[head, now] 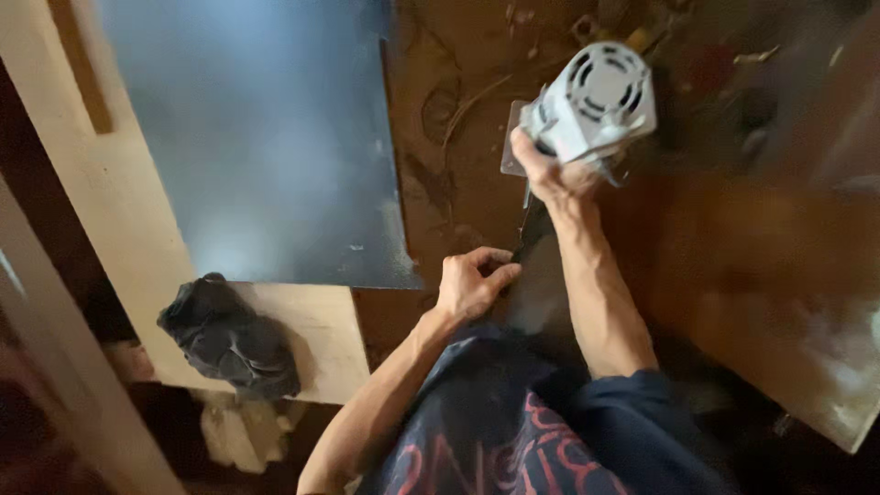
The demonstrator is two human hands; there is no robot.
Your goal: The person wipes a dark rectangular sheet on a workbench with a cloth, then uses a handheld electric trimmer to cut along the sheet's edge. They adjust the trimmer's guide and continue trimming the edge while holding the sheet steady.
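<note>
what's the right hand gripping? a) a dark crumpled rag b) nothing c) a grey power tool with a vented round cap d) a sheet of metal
c: the right hand is closed around a grey power tool whose round vented cap faces the camera, while the dark crumpled rag lies apart on the pale board and the left hand rests lower down on a dark strip.

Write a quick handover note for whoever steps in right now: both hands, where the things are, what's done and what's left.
Right hand: gripping the grey power tool, raised over the brown floor.
Left hand: fingers closed on a thin dark strip below the tool.
Grey metal sheet lies on the pale board; dark cloth sits on the board's corner.
Done or left: can't be judged.
</note>
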